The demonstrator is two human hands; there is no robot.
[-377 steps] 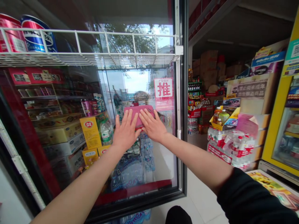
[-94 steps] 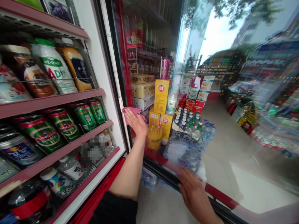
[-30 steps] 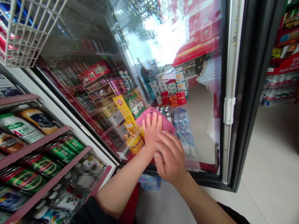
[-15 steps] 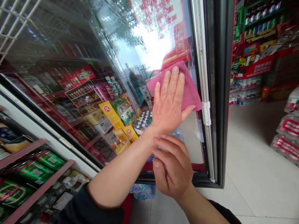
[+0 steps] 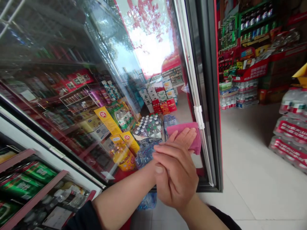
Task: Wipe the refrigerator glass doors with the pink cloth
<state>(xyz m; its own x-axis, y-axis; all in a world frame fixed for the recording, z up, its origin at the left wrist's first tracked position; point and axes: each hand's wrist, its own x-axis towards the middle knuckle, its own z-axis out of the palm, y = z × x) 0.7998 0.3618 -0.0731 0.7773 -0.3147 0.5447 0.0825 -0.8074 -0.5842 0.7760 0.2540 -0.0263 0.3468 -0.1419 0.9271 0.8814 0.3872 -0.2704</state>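
Left hand: I see it spread flat with straight fingers, pressing the pink cloth against the fridge's glass door and clasping nothing.
Right hand: curled over the left hand's wrist, at 6 o'clock from the cloth.
Pink cloth: low on the glass, with the door frame at its 3 o'clock.

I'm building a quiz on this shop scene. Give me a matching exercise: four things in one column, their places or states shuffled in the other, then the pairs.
Things:
1. cloth
2. right hand
3. green cans
4. water packs

Places or states:
a. stacked on the floor, far right
b. pink, pressed flat to the door glass
c. laid over the left hand
d. on the cooler shelf, lower left

Pairs: 1-b, 2-c, 3-d, 4-a
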